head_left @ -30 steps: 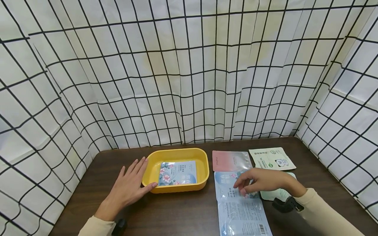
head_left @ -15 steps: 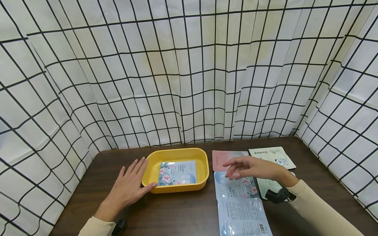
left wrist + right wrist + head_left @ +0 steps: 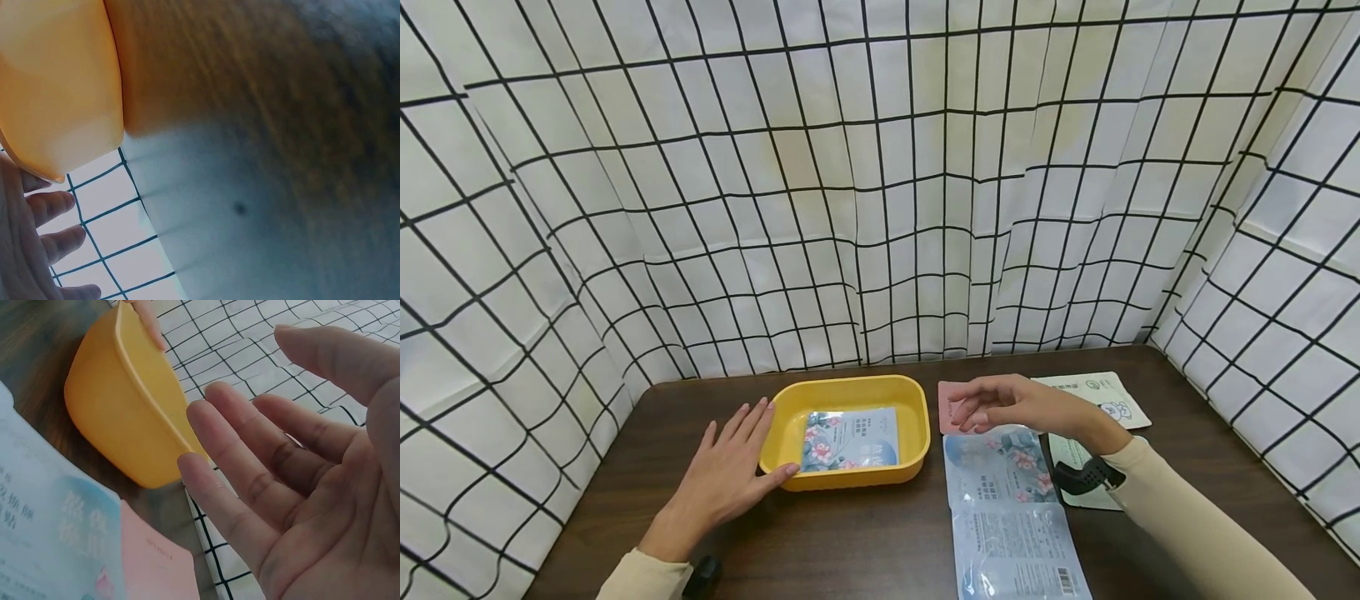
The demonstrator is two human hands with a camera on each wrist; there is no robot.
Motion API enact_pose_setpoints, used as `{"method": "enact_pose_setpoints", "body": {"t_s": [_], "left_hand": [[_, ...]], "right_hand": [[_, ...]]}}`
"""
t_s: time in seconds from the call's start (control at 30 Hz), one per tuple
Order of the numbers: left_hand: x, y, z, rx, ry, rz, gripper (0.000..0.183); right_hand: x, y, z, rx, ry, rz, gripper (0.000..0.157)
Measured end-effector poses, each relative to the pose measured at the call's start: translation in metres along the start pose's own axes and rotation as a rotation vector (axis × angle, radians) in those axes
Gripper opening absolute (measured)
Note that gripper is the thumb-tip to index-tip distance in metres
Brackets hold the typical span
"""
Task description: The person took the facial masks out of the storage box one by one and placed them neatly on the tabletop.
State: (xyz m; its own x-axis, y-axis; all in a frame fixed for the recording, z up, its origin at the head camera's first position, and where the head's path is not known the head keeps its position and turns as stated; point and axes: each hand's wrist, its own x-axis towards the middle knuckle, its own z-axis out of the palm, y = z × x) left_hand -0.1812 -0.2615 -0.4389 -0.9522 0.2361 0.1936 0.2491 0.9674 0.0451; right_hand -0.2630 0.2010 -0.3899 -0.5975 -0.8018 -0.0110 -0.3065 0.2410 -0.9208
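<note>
My left hand (image 3: 722, 475) rests with spread fingers against the left end of the yellow basin (image 3: 850, 479), thumb at its front rim. Inside the basin lies a blue flowered sachet (image 3: 850, 439). My right hand (image 3: 1030, 406) hovers with relaxed fingers over the pink sachet (image 3: 951, 408), covering most of it, and holds nothing. In the right wrist view its fingers (image 3: 237, 444) are loosely bent. Just below it lies a blue flowered sachet (image 3: 992, 467) face up, and nearer me a blue sachet (image 3: 1022, 542) showing its printed back.
A pale green sachet (image 3: 1123, 400) with a bear picture lies at the back right. Another green sachet (image 3: 1071, 454) is partly hidden under the right forearm. All lie on a dark wooden table (image 3: 880, 542), with a white grid-patterned curtain (image 3: 880, 208) around its back and sides.
My right hand has moved back and slightly left, from over the blue flowered sachet to over the pink one. The left hand and the basin have stayed put.
</note>
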Motion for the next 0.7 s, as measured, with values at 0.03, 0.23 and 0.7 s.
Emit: {"method": "enact_pose_setpoints", "body": {"t_s": [0.03, 0.23, 0.7], "left_hand": [[0.0, 0.0, 0.0, 0.001, 0.0, 0.001, 0.1], [0.001, 0.0, -0.002, 0.002, -0.001, 0.004, 0.101], [0.0, 0.0, -0.001, -0.006, -0.011, -0.003, 0.101]], "right_hand": [[0.003, -0.001, 0.0, -0.005, 0.003, -0.002, 0.041], [0.02, -0.005, -0.003, 0.017, -0.015, -0.025, 0.043], [0.066, -0.018, 0.006, 0.077, -0.059, 0.049, 0.05]]}}
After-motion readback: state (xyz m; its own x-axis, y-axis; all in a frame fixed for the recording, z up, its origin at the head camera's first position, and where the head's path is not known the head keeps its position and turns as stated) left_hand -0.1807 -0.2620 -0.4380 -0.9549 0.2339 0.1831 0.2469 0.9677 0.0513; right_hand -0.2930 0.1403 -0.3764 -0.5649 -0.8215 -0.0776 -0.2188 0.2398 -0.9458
